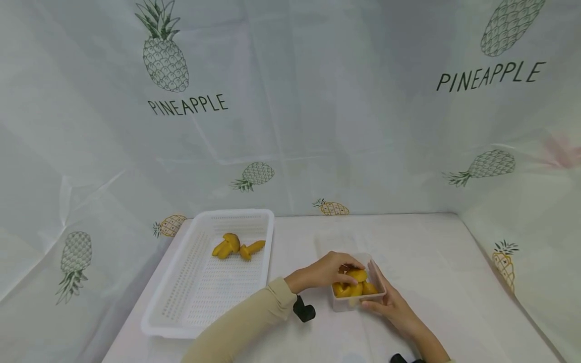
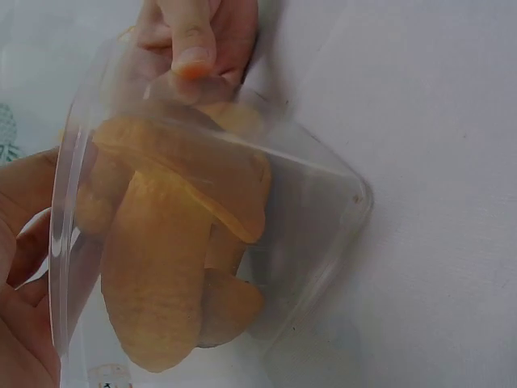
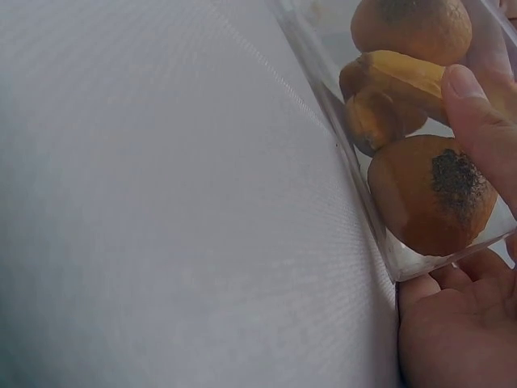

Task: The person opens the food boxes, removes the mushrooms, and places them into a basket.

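Observation:
A clear plastic box (image 1: 358, 304) with several yellow-brown mushrooms (image 1: 345, 291) in it stands on the white table. My left hand (image 1: 333, 269) reaches over the rim from the left and pinches a mushroom (image 1: 357, 275) at the top of the pile. Gripping the box's near right corner is my right hand (image 1: 397, 310), thumb on the front wall and fingers along the right side. Through the wall, the left wrist view shows a thick-stemmed mushroom (image 2: 157, 267). In the right wrist view a rounded cap (image 3: 428, 194) with a dark patch lies in the box's corner.
A white perforated basket (image 1: 165, 297) stands at the left with a few more mushrooms (image 1: 229, 244) in its far part. Behind the box lies a faint clear plastic piece (image 1: 336, 242), perhaps a lid. A pineapple-print sheet (image 1: 317, 101) hangs along the back and sides.

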The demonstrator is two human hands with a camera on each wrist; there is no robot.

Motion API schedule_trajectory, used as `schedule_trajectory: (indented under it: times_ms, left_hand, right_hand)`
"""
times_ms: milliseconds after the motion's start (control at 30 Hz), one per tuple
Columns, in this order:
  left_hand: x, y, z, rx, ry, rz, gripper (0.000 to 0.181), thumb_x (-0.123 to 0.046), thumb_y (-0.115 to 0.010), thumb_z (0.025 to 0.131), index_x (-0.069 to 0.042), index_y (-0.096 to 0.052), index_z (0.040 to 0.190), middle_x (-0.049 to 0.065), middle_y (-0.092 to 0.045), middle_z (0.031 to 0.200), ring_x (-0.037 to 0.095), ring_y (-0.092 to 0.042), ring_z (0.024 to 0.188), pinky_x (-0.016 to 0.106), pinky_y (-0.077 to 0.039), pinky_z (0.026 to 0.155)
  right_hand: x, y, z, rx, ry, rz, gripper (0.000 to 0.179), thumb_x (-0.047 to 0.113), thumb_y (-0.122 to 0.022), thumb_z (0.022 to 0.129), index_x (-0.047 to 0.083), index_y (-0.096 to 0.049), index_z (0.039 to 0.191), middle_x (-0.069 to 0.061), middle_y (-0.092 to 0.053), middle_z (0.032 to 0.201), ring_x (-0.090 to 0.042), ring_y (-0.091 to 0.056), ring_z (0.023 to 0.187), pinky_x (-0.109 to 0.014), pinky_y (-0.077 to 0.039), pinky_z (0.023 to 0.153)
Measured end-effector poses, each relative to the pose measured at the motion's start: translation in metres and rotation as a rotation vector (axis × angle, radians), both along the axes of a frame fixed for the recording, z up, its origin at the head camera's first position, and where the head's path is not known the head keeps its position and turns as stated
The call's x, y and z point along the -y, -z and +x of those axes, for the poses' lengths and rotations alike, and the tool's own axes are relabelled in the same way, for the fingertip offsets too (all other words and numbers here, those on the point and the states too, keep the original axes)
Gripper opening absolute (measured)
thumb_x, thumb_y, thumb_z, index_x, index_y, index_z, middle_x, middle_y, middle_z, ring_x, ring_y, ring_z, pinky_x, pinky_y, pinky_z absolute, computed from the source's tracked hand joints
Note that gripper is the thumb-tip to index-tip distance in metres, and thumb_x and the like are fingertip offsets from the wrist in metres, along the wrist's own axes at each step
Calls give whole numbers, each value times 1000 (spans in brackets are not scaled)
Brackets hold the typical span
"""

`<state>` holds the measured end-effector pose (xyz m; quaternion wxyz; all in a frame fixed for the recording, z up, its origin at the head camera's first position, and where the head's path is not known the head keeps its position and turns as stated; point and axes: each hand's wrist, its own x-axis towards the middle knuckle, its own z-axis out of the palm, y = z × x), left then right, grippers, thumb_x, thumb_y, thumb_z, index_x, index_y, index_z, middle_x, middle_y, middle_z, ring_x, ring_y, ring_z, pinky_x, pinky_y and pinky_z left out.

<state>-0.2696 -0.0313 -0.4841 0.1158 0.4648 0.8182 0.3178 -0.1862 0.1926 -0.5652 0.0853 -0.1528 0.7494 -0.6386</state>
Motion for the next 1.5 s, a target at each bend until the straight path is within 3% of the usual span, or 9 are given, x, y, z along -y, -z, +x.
schedule_trajectory:
  times_ms: [200, 367, 433, 600, 767, 900, 1000, 1133, 1500]
  left_hand:
    - [2, -1, 2, 20, -7, 49, 41, -18, -72, 92, -5, -65, 130, -1, -65, 127, -2, -56, 108, 13, -46, 91]
    - [3, -8, 5, 60, -21, 113, 41, -16, -70, 93, -2, -62, 131, 2, -63, 129, 0, -56, 114, 14, -46, 95]
    - [3, -11, 5, 73, -35, 141, 41, -16, -69, 94, -3, -61, 132, 2, -63, 129, 0, -56, 114, 15, -46, 96]
    - [6, -20, 0, 86, -90, 209, 42, -18, -70, 93, -5, -62, 132, 1, -63, 128, 2, -58, 112, 15, -47, 93]
    - [13, -36, -6, 73, -125, 246, 42, -17, -70, 93, -4, -62, 132, 2, -64, 129, 5, -59, 113, 16, -48, 93]
    - [22, -50, -9, 79, -143, 268, 42, -15, -71, 92, -3, -62, 132, 4, -64, 129, 7, -60, 113, 18, -49, 94]
    - [31, -59, -11, 84, -153, 285, 42, -14, -72, 92, -2, -62, 131, 5, -64, 128, 8, -60, 112, 19, -49, 94]
    - [44, -68, -12, 77, -178, 299, 43, -14, -73, 91, -2, -63, 131, 5, -64, 127, 10, -61, 111, 21, -50, 94]
    - [99, -91, -11, 46, -303, 324, 42, -15, -72, 92, -8, -63, 132, 2, -66, 126, 16, -63, 110, 26, -51, 95]
  right_hand:
    - [0, 0, 0, 1, 5, 0, 99, 6, -69, 93, 34, -3, 161, -8, 4, 166, -36, 9, 148, -44, -3, 115]
    - [0, 1, -1, -10, 0, -1, 100, 6, -70, 93, 33, -3, 161, -9, 4, 166, -39, 8, 148, -6, -15, 103]
    - [1, 1, -1, -3, 3, -2, 101, 6, -71, 92, 34, -2, 161, -7, 4, 166, -39, 8, 148, -13, -15, 109]
    - [1, 0, -2, 6, 19, 4, 101, 8, -72, 92, 34, -3, 161, -7, 4, 166, -40, 7, 149, -61, -4, 111]
    - [2, -1, -3, 12, 26, 6, 102, 7, -73, 91, 33, -4, 161, -8, 3, 166, -38, 8, 149, -64, -1, 110]
    - [2, -1, -4, 22, 28, 5, 102, 8, -73, 91, 36, -5, 161, -6, 2, 166, -35, 9, 149, -52, -1, 113]
    - [1, 0, -4, 17, 25, 3, 101, 9, -73, 91, 35, -5, 161, -6, 1, 167, -35, 8, 149, -27, -4, 116]
    - [0, 1, -4, -5, 18, -12, 101, 7, -72, 91, 30, -4, 162, -8, 0, 166, -36, 8, 149, -1, -14, 101]
    - [0, 3, -3, -15, 6, -24, 102, 7, -73, 90, 30, -4, 162, -7, 4, 166, -35, 10, 148, 1, -13, 99]
